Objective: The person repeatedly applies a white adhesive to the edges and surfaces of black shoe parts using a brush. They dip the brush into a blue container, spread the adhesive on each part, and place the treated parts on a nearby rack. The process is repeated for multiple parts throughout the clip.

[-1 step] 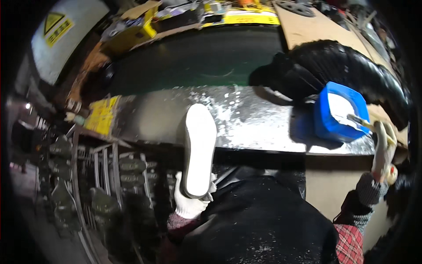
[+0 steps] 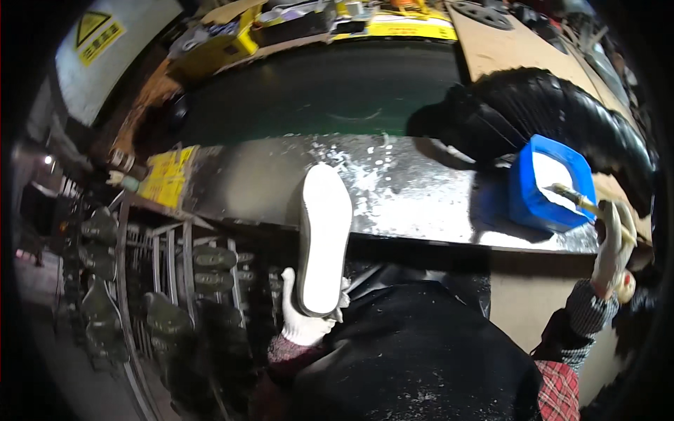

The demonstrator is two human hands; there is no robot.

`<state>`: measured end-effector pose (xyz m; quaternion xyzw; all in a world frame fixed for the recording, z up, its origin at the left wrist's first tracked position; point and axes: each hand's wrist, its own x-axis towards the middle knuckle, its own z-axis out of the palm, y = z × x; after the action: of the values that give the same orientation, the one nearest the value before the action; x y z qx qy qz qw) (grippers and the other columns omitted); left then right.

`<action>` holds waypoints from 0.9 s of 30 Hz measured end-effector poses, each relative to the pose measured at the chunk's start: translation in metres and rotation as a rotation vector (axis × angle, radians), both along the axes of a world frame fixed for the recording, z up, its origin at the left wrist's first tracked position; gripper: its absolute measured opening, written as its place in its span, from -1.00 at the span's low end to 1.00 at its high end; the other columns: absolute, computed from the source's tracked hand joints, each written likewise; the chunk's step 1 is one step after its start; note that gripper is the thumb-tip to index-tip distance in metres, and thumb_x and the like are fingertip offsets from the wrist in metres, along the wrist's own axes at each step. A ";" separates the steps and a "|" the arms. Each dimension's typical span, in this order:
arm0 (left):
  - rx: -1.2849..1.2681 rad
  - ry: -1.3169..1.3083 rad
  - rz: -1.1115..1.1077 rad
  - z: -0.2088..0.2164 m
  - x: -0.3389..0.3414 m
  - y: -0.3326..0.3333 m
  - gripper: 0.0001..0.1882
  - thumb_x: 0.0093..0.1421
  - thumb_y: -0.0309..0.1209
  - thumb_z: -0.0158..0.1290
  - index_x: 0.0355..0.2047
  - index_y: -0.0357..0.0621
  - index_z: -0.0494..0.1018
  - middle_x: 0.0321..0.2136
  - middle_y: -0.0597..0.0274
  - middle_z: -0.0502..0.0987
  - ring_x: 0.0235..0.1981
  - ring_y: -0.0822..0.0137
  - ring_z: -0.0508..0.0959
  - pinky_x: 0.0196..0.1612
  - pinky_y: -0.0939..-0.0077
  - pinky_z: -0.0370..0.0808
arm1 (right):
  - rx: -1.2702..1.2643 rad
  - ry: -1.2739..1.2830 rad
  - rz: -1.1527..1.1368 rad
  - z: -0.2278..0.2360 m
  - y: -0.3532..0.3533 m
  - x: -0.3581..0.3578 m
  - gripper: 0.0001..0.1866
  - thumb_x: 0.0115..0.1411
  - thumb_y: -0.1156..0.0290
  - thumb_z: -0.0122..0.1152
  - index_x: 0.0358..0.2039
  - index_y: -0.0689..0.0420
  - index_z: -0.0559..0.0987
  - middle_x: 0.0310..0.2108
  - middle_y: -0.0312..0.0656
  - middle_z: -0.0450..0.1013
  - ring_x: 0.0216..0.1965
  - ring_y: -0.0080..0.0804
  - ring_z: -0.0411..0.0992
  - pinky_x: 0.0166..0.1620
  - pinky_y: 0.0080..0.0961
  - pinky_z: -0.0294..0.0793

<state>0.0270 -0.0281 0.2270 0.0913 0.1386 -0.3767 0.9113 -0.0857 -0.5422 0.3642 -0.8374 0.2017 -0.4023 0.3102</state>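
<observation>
Below the bench's near edge, my left hand (image 2: 303, 323), in a white glove, grips a shoe (image 2: 326, 235) by its heel end. The shoe's white sole faces up, its toe reaching over the bench; most of the upper is hidden beneath. At the right, my gloved right hand (image 2: 616, 235) is closed round the handle of a brush (image 2: 580, 201). The brush's tip dips into white paste-like stuff inside a blue plastic tub (image 2: 537, 203), which stands on the bench. A light-coloured round knob-like thing (image 2: 624, 286) shows beside my right wrist.
White splashes mark the metal bench top (image 2: 246, 186). A black ribbed hose (image 2: 540, 105) curves behind the tub. Beyond the bench runs a dark green belt (image 2: 302, 95), with boxes (image 2: 291, 24) past it. Racks holding dark shoe-shaped forms (image 2: 168, 316) stand at the lower left.
The whole view has shifted slightly rightward. The brush tip sits a little differently in the tub, its handle tilted more. My left hand keeps its grip on the shoe.
</observation>
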 end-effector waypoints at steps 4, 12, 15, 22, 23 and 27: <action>-0.166 -0.025 -0.044 -0.033 -0.002 0.021 -0.03 0.22 0.39 -0.19 0.25 -0.30 0.23 -0.03 -0.45 0.44 -0.19 -0.39 0.56 -0.40 -0.21 0.65 | 0.244 0.056 0.628 -0.012 0.141 0.089 -0.80 0.29 0.40 0.18 -0.17 0.25 0.61 -0.31 -0.17 0.54 -0.34 -0.46 0.51 -0.27 -0.51 0.52; -0.256 0.101 -0.016 -0.085 -0.002 0.039 0.01 0.17 0.44 -0.21 0.31 -0.18 0.21 -0.02 -0.52 0.43 -0.17 -0.49 0.54 -0.24 -0.30 0.53 | 0.569 0.192 0.909 -0.069 0.257 0.235 -0.72 0.30 0.31 0.23 -0.15 0.29 0.61 -0.36 -0.20 0.58 -0.39 -0.58 0.49 -0.34 -0.63 0.48; -0.253 0.132 -0.047 -0.094 -0.005 0.045 0.03 0.16 0.47 -0.22 0.32 -0.18 0.19 -0.05 -0.49 0.45 -0.20 -0.44 0.56 -0.25 -0.26 0.57 | 0.615 0.496 0.961 -0.059 0.241 0.193 -0.84 0.30 0.41 0.20 -0.28 0.24 0.65 -0.40 -0.23 0.58 -0.33 -0.53 0.52 -0.24 -0.60 0.49; -0.339 0.055 -0.169 -0.079 0.016 0.040 0.00 0.14 0.42 -0.11 0.34 -0.09 0.19 -0.01 -0.47 0.43 -0.18 -0.56 0.52 -0.39 -0.27 0.62 | 0.443 0.300 0.982 -0.029 0.260 0.259 -0.70 0.28 0.26 0.29 -0.22 0.28 0.61 -0.44 -0.16 0.57 -0.41 -0.59 0.49 -0.34 -0.63 0.48; -0.319 0.028 -0.171 -0.078 0.017 0.038 -0.02 0.15 0.41 -0.12 0.33 -0.09 0.20 0.00 -0.46 0.43 -0.18 -0.56 0.52 -0.41 -0.28 0.62 | 0.384 0.346 1.023 -0.021 0.264 0.251 -0.70 0.29 0.24 0.26 -0.22 0.27 0.61 -0.42 -0.15 0.58 -0.40 -0.58 0.50 -0.33 -0.61 0.49; -0.439 0.015 -0.038 -0.065 0.012 0.032 -0.10 0.28 0.32 -0.23 0.38 -0.13 0.08 0.18 -0.36 0.31 0.08 -0.40 0.42 -0.16 -0.40 0.53 | -0.043 0.250 1.470 -0.008 0.289 0.186 -0.80 0.29 0.33 0.23 -0.28 0.21 0.64 -0.41 -0.14 0.60 -0.38 -0.43 0.58 -0.26 -0.52 0.58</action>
<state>0.0395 0.0041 0.1619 -0.1092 0.0582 -0.4158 0.9010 0.1001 -0.2535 0.3560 -0.8017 -0.3843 0.0032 0.4578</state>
